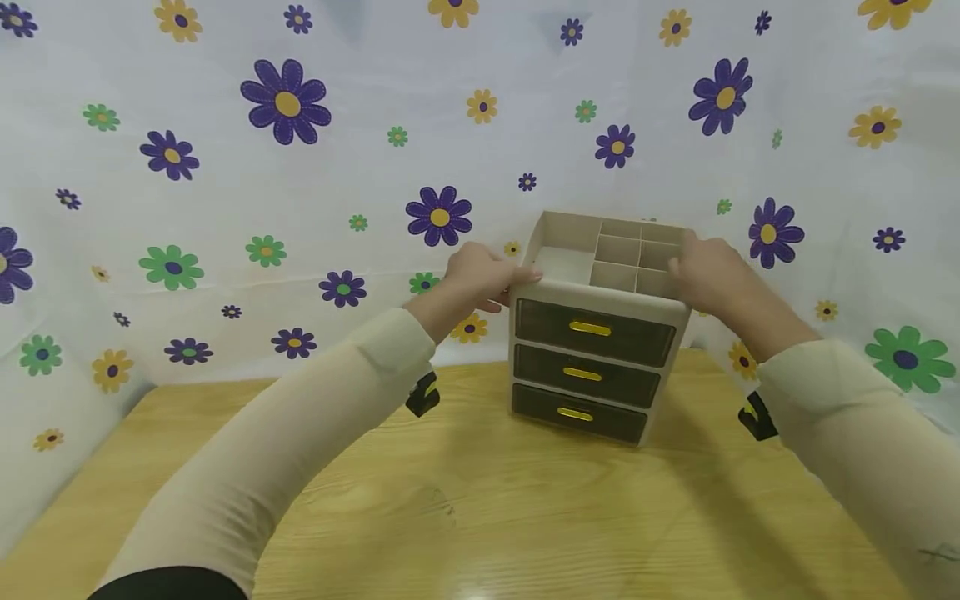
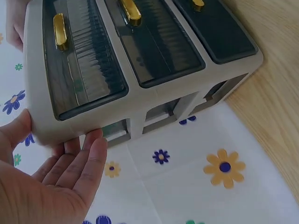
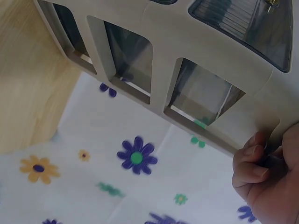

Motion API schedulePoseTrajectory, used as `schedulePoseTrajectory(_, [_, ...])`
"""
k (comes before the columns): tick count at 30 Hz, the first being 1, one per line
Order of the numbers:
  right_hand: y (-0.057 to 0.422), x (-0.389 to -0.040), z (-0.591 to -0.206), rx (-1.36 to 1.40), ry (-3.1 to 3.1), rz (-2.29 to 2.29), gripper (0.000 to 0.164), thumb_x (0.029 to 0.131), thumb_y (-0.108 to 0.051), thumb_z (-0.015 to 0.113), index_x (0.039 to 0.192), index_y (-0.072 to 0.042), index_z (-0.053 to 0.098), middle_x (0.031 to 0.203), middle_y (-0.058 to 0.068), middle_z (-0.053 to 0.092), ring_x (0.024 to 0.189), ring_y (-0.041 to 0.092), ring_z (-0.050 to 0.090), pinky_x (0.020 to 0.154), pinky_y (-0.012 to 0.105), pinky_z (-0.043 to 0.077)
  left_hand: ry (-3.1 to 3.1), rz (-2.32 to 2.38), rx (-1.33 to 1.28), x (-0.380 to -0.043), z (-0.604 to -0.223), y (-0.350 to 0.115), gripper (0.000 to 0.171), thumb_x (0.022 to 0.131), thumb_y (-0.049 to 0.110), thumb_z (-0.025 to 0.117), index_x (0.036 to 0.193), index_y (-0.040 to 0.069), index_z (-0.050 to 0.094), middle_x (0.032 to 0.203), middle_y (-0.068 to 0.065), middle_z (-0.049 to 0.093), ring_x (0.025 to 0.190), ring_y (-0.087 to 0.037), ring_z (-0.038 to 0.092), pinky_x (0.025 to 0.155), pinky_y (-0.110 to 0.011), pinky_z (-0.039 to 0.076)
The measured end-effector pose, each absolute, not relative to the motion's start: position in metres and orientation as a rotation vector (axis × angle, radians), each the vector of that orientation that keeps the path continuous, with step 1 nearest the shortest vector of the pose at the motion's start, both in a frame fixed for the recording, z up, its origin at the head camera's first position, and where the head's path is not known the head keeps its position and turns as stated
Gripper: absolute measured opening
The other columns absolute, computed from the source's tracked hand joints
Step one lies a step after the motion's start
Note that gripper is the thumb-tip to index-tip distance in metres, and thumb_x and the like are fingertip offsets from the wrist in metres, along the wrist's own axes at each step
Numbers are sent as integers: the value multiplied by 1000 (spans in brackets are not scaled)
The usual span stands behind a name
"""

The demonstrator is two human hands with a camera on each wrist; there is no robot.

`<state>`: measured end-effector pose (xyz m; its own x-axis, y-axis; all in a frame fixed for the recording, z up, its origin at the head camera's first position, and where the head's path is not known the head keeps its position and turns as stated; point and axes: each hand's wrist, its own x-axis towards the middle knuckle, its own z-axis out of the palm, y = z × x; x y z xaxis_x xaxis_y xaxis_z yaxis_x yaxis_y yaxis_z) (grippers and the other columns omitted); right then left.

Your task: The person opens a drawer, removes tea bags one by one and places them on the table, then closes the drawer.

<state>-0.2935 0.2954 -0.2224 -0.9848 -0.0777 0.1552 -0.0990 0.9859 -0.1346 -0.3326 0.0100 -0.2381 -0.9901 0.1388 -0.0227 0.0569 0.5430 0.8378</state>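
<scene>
A beige desktop drawer organizer (image 1: 602,292) is at the back of the table, right of centre in the head view. Its front has three dark see-through drawers (image 1: 582,372) with yellow handles, all closed; the open top is split into several compartments. My left hand (image 1: 480,275) grips its upper left edge, thumb at the top rim and fingers (image 2: 88,165) against the side. At the opposite top edge, my right hand (image 1: 708,271) holds on with curled fingers (image 3: 250,163). Whether the base touches the table fully, I cannot tell.
The wooden table (image 1: 360,517) spreads out in front of the organizer. Behind it and along the sides hangs a white cloth (image 1: 360,175) with purple, yellow and green flowers. Cut-out openings (image 3: 128,58) line the organizer's side.
</scene>
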Motion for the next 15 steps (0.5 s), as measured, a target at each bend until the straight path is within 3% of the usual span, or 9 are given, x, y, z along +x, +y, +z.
schedulePoseTrajectory(4, [270, -300, -221, 196, -2984, 258, 54, 94, -20, 22, 136, 14, 13, 107, 35, 49, 92, 39, 52, 82, 55, 47, 2688, 1446, 188, -320, -236, -22, 43, 71, 48, 73, 86, 7, 67, 82, -7, 67, 68, -17, 65, 56, -29, 57])
schedulePoseTrajectory(11, [219, -314, -220, 305, -2961, 271, 52, 95, -21, 22, 138, 7, 18, 102, 29, 52, 82, 34, 52, 77, 51, 49, 2715, 1442, 153, -300, -230, -77, 48, 71, 48, 73, 91, 5, 66, 85, -11, 67, 71, -20, 65, 55, -32, 57])
schedulePoseTrajectory(15, [191, -321, -221, 352, -2959, 315, 53, 95, -21, 24, 141, 3, 16, 108, 27, 51, 86, 32, 50, 81, 49, 48, 2726, 1432, 113, -293, -228, -106, 50, 69, 49, 74, 89, 4, 65, 87, -13, 66, 71, -21, 65, 56, -33, 57])
